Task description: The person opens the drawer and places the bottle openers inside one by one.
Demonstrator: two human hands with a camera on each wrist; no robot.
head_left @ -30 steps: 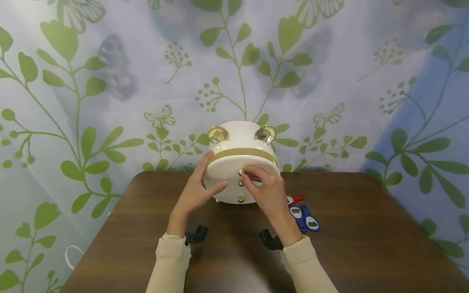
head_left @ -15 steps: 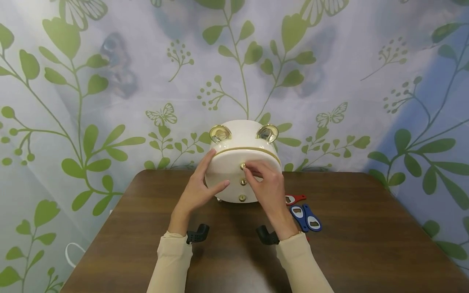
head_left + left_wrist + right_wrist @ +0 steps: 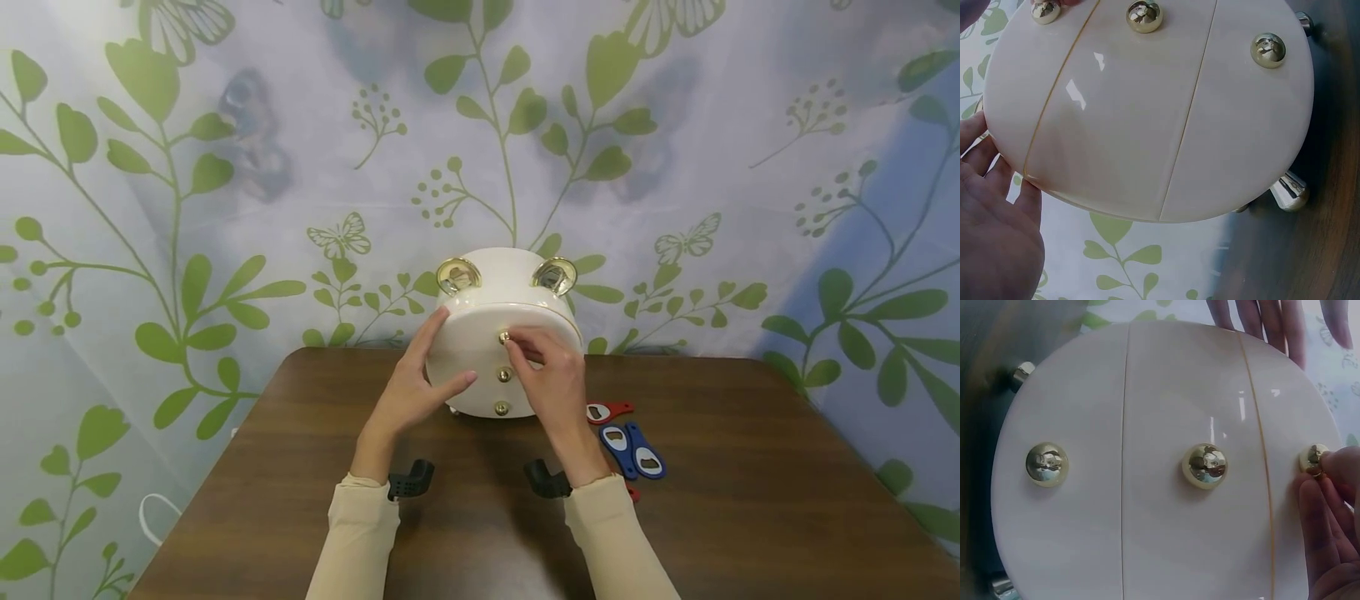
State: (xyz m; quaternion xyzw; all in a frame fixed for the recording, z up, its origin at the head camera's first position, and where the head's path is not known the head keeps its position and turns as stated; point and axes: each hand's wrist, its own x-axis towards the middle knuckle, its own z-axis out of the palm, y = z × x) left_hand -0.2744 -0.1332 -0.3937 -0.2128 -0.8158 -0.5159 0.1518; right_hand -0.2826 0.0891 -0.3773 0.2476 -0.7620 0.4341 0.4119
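A round white drawer box (image 3: 468, 346) with two gold ear shapes (image 3: 458, 275) on top stands at the back of the table. Three gold ball knobs run down its front, one on each drawer. My right hand (image 3: 553, 375) pinches the top knob (image 3: 1314, 459) between thumb and fingers. At the box's left side, my left hand (image 3: 408, 387) rests its extended fingers against the edge, thumb held out over the front. The middle knob (image 3: 1205, 466) and bottom knob (image 3: 1047, 464) are untouched. A thin gold line (image 3: 1263, 450) shows between the top and middle drawers.
Right of the box lie a red bottle opener (image 3: 609, 412) and two blue bottle openers (image 3: 647, 454). A red piece (image 3: 633, 493) shows beside the right sleeve, mostly hidden. A leaf-patterned cloth (image 3: 360, 275) hangs behind the brown table (image 3: 720, 517).
The top drawer has slid inward with the right hand on its knob; the wide gold band above its front has narrowed to a thin line. The left hand has stayed at the box's side.
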